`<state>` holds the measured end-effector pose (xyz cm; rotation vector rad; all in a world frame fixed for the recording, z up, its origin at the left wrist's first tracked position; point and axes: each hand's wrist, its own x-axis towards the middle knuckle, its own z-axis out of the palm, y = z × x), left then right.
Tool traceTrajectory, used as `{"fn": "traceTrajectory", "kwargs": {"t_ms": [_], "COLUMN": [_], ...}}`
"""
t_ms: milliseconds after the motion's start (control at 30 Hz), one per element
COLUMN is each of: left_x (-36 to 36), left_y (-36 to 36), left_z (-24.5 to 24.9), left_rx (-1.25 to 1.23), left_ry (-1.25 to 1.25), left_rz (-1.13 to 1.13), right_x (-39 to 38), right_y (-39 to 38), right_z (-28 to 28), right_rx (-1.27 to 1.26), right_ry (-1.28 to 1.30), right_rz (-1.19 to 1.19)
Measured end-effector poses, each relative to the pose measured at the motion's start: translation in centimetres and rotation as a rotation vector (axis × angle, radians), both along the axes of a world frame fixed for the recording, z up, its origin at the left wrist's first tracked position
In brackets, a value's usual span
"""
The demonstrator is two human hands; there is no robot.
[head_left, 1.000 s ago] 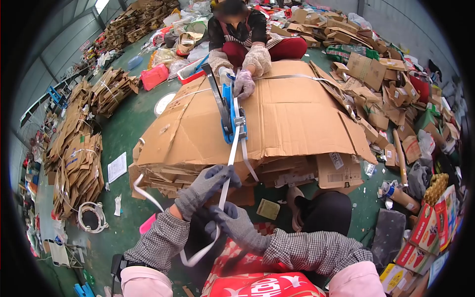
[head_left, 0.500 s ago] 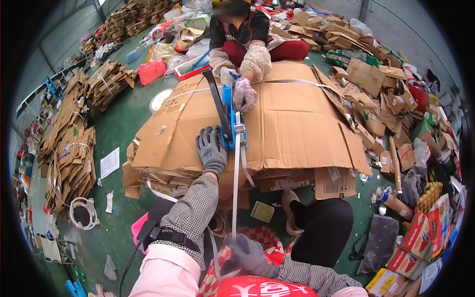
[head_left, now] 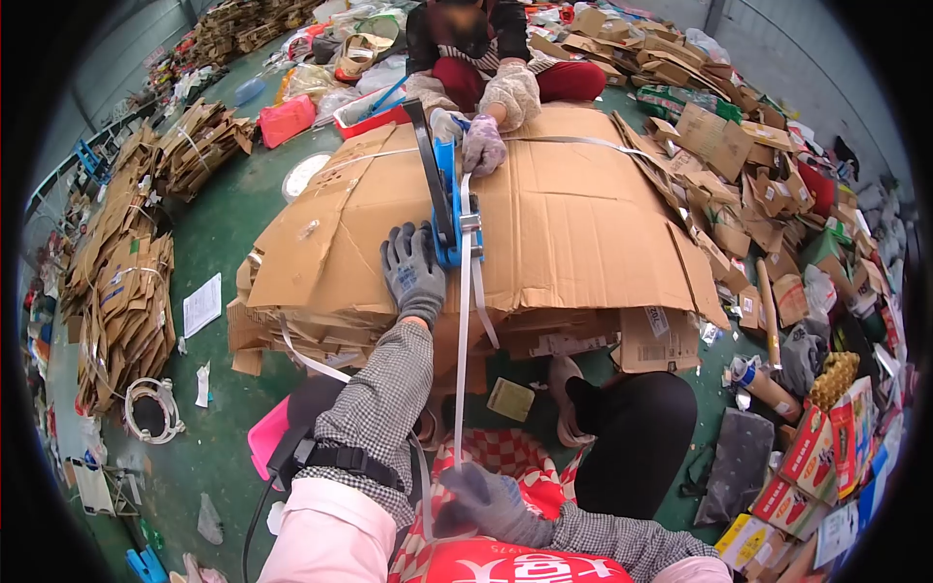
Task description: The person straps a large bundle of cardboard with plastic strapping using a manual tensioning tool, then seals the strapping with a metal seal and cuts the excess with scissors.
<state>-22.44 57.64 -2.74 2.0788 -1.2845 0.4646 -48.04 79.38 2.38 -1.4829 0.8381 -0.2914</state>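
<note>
My left hand point(head_left: 414, 267), in a grey glove, lies with fingers spread on the top sheet of a stack of flattened cardboard point(head_left: 573, 233). Just right of it stands a blue strapping tensioner point(head_left: 446, 185) with a long black lever point(head_left: 428, 155). A white packing strap point(head_left: 464, 340) runs from the tensioner's metal buckle point(head_left: 469, 222) down towards my lap. Low in the view, my right hand point(head_left: 491, 507), also grey-gloved, is closed around that strap. Across the stack, another person's gloved hand point(head_left: 483, 146) is at the tensioner's far end.
Bundled cardboard point(head_left: 121, 311) stands on the green floor at left, near a white ring-shaped coil point(head_left: 154, 408). Loose boxes point(head_left: 719, 146) pile up at right, with a cardboard tube point(head_left: 773, 389) nearer. A red-rimmed tray point(head_left: 374, 117) sits beside the other person.
The view has shifted a little, so the stack sits slightly higher. My left hand stays flat on the cardboard and my right keeps hold of the strap.
</note>
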Motion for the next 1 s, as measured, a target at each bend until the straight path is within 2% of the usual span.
{"fn": "traceTrajectory", "kwargs": {"t_ms": [67, 133, 267, 333, 367, 400, 467, 533, 600, 633, 700, 733, 800, 833, 867, 900, 933, 967, 1000], "left_x": [-0.1, 0.0, 0.5, 1.1, 1.4, 1.6, 0.5, -2.0, -5.3, -6.1, -7.1, -7.4, -8.0, -8.1, -8.2, -8.2, -8.2, -8.2, -8.1], "left_y": [-0.1, -0.1, -0.6, -0.6, -0.3, 0.1, 1.9, 5.0, 7.5, 8.2, 9.4, 10.3, 11.8, 12.3, 12.6, 12.8, 13.0, 13.1, 13.1], "left_z": [-0.2, -0.3, -0.2, -0.4, -0.4, -0.6, 0.6, 3.3, 5.5, 5.3, 5.0, 5.3, 6.0, 5.7, 5.6, 5.6, 5.5, 5.7, 6.2], "left_rx": [-0.007, -0.003, -0.055, -0.096, -0.140, -0.182, -0.216, 0.195, 0.354, 0.355, 0.216, 0.212, 0.110, 0.122, 0.124, 0.096, 0.069, 0.072, 0.053], "left_ry": [0.014, -0.003, 0.031, 0.048, 0.124, 0.200, 0.237, 0.586, 0.662, 0.662, 1.488, 1.487, 1.586, 1.710, 1.710, 1.711, 1.713, 1.712, 1.616], "left_rz": [-0.005, 0.027, -0.015, -0.015, -0.069, -0.124, -0.177, -0.109, -0.286, -0.285, -0.517, -0.517, -0.678, -0.704, -0.706, -0.703, -0.698, -0.698, -0.803], "right_x": [-0.4, -0.6, -1.1, -1.3, -1.2, -1.4, -1.8, -1.8, -1.5, -1.3, -1.0, -1.0, -0.6, -0.4, -0.2, 0.1, 0.5, 1.1, 1.7], "right_y": [0.7, 0.7, 0.2, 0.3, -0.4, -0.1, 0.4, 0.3, 0.2, 0.1, -0.1, -0.1, -0.7, -1.1, -1.8, -1.8, -3.1, -4.3, -5.4], "right_z": [-0.5, 0.0, 0.5, -0.5, 1.3, 0.6, -1.8, -2.4, -2.4, -2.5, -2.5, -2.1, -0.5, 0.3, 0.9, -0.5, -0.5, 0.6, 2.0], "right_rx": [-0.091, -0.324, -0.174, -0.569, -0.121, -0.123, -0.778, -0.777, -0.768, -0.871, -0.994, -0.997, -0.409, -0.109, 0.229, 0.532, 0.498, 0.565, 0.632], "right_ry": [-0.035, -0.053, -0.020, -0.041, 0.105, 0.103, -0.111, -0.096, -0.083, -0.052, -0.021, -0.022, -0.028, -0.024, -0.028, -0.330, -0.325, -0.384, -0.442], "right_rz": [0.025, 0.078, 0.071, 0.087, 0.116, 0.116, 0.132, 0.150, 0.173, 0.200, 0.218, 0.220, 0.159, 0.089, 0.038, -0.069, 0.000, -0.037, -0.074]}}
